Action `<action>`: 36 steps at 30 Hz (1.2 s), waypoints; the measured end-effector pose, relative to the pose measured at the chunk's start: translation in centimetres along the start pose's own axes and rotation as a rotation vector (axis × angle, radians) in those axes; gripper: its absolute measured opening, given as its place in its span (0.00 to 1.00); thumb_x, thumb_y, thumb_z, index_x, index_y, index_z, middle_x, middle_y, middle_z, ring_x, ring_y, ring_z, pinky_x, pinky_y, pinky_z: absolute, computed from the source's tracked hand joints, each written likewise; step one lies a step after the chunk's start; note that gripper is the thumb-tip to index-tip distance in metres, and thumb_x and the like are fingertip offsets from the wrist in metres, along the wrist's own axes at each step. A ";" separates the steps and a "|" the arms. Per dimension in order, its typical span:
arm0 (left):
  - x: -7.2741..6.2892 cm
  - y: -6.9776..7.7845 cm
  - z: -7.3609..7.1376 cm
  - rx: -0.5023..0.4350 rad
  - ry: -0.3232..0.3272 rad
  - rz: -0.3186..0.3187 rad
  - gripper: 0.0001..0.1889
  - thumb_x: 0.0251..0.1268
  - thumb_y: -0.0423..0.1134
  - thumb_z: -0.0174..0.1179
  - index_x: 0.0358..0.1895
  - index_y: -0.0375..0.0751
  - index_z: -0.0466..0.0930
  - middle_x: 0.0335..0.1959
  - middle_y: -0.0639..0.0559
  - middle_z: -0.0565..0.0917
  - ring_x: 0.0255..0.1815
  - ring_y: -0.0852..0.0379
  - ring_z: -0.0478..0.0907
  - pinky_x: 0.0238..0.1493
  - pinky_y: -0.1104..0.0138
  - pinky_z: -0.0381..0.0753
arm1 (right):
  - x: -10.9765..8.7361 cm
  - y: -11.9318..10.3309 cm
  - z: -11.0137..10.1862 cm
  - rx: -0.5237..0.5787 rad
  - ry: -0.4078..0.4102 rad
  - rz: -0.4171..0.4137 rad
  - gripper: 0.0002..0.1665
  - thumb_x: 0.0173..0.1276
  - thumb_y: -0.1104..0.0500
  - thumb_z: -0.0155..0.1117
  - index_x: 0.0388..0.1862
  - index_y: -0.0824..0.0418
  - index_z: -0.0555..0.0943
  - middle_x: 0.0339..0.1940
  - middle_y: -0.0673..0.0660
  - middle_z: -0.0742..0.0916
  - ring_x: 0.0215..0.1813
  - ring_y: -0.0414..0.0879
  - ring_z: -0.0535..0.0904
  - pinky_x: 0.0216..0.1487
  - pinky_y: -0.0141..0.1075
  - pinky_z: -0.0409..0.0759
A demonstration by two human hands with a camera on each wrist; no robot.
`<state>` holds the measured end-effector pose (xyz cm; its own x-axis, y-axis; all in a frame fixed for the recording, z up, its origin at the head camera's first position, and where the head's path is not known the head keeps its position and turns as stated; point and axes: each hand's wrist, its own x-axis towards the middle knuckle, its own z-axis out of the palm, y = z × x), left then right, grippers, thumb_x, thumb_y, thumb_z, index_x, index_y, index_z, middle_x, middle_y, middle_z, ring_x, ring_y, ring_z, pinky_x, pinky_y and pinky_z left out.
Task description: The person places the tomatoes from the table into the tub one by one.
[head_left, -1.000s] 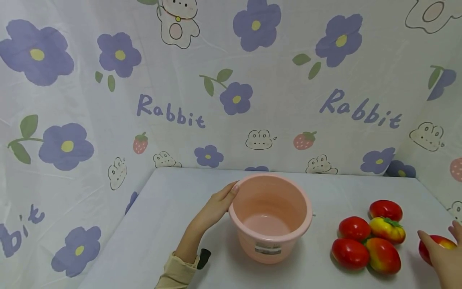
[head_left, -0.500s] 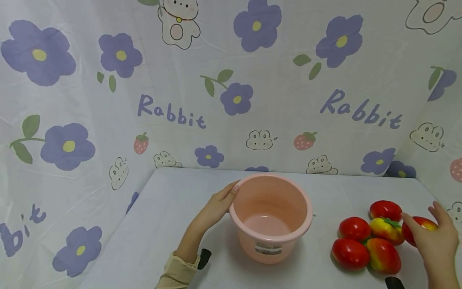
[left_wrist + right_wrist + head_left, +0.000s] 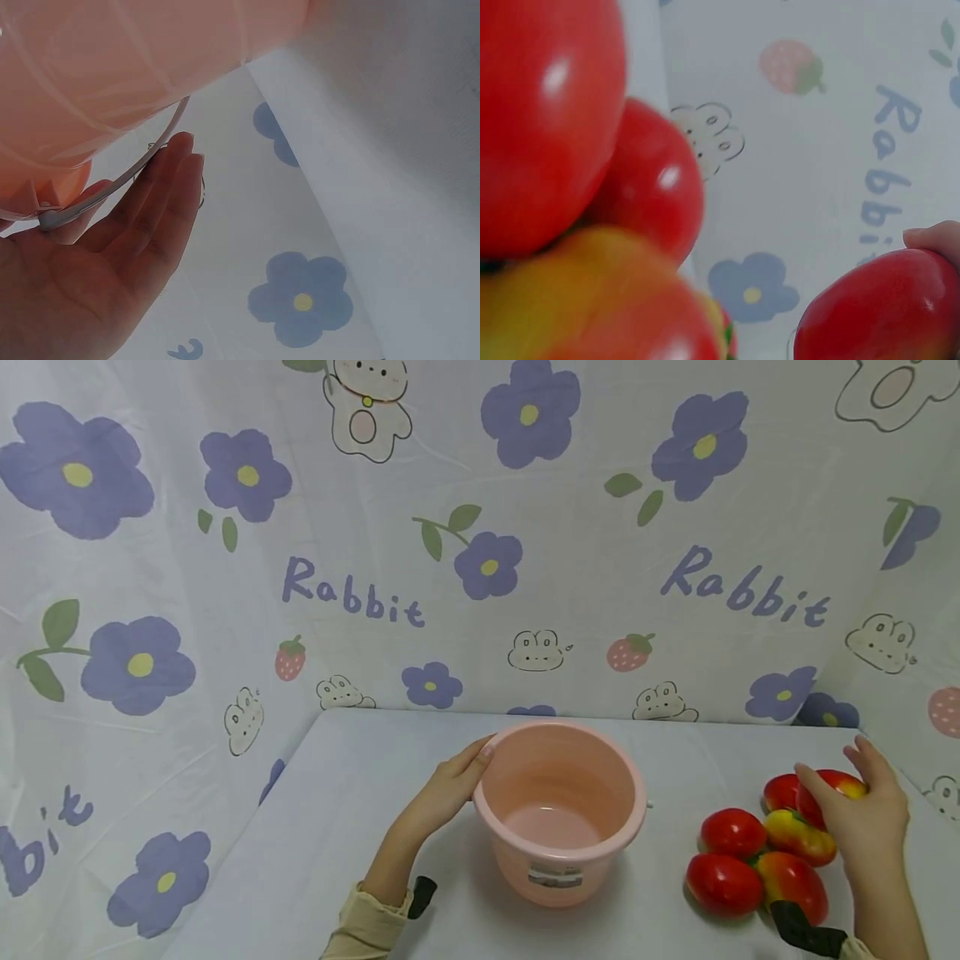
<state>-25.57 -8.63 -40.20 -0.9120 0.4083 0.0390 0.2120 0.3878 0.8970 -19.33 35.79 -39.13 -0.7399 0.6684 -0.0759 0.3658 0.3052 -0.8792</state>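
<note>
A pink plastic bucket stands upright in the middle of the table. My left hand holds its left rim, thumb at the edge and the other fingers down the outer wall. In the left wrist view, those fingers lie along the bucket's thin grey handle. On the right, my right hand grips a red mango with a yellow patch between thumb and fingers. It is over the back of a cluster of mangoes, partly covering a red mango. The held mango also shows in the right wrist view.
Several red and yellow mangoes, among them a plain red one and a yellow-red one, lie close together right of the bucket. A white table carries everything. Behind it hangs a flower-print cloth.
My right hand has carried its mango from the far right edge leftward and away from me, to the back of the cluster. The left hand and the bucket have stayed put.
</note>
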 end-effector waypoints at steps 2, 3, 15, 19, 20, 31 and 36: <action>0.0 0.0 0.0 0.005 0.003 -0.003 0.28 0.77 0.60 0.36 0.75 0.58 0.59 0.68 0.45 0.74 0.61 0.43 0.78 0.56 0.50 0.80 | -0.2 -0.5 0.1 0.003 -0.023 -0.023 0.49 0.71 0.47 0.57 0.80 0.38 0.38 0.82 0.53 0.51 0.82 0.57 0.42 0.74 0.57 0.57; 0.0 0.1 0.0 0.007 0.005 -0.003 0.28 0.77 0.60 0.36 0.75 0.58 0.59 0.68 0.45 0.74 0.60 0.43 0.79 0.56 0.50 0.81 | -0.3 -0.8 0.2 0.004 -0.033 -0.031 0.49 0.71 0.47 0.57 0.80 0.37 0.38 0.82 0.53 0.52 0.82 0.57 0.43 0.74 0.57 0.57; 0.2 -0.1 0.1 0.013 0.010 -0.003 0.27 0.78 0.59 0.36 0.75 0.58 0.60 0.68 0.46 0.74 0.60 0.44 0.78 0.55 0.51 0.81 | -1.0 -3.7 1.6 0.025 -0.105 -0.135 0.48 0.70 0.44 0.58 0.79 0.35 0.41 0.82 0.52 0.53 0.82 0.60 0.45 0.74 0.58 0.58; 0.1 0.0 0.1 0.004 0.006 -0.002 0.27 0.78 0.59 0.36 0.75 0.58 0.60 0.68 0.46 0.74 0.60 0.44 0.78 0.56 0.50 0.81 | -1.6 -4.9 2.1 0.024 -0.117 -0.165 0.48 0.70 0.44 0.59 0.79 0.34 0.42 0.82 0.54 0.53 0.82 0.61 0.46 0.72 0.59 0.61; 0.1 0.0 0.1 0.003 0.007 -0.004 0.28 0.78 0.59 0.36 0.75 0.58 0.60 0.68 0.46 0.74 0.60 0.44 0.79 0.56 0.51 0.81 | -1.7 -5.2 2.3 0.026 -0.120 -0.171 0.48 0.70 0.44 0.59 0.79 0.34 0.42 0.82 0.54 0.53 0.82 0.61 0.46 0.72 0.59 0.62; 0.1 0.3 0.2 0.003 0.022 -0.010 0.28 0.77 0.61 0.37 0.74 0.58 0.61 0.66 0.46 0.77 0.57 0.47 0.80 0.53 0.54 0.81 | -3.4 -8.8 3.7 0.045 -0.134 -0.288 0.48 0.70 0.47 0.60 0.79 0.35 0.44 0.81 0.52 0.58 0.81 0.61 0.48 0.68 0.62 0.66; 0.0 0.4 0.2 -0.001 0.019 -0.009 0.28 0.77 0.60 0.37 0.74 0.57 0.61 0.66 0.45 0.76 0.58 0.46 0.79 0.54 0.53 0.81 | -4.3 -10.1 4.5 0.061 -0.156 -0.358 0.48 0.70 0.49 0.62 0.80 0.37 0.46 0.81 0.52 0.59 0.81 0.61 0.50 0.66 0.62 0.68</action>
<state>-25.42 -8.30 -39.96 -0.9203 0.3892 0.0392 0.2036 0.3910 0.8976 -22.35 26.77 -32.08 -0.8932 0.4144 0.1746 0.0379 0.4564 -0.8890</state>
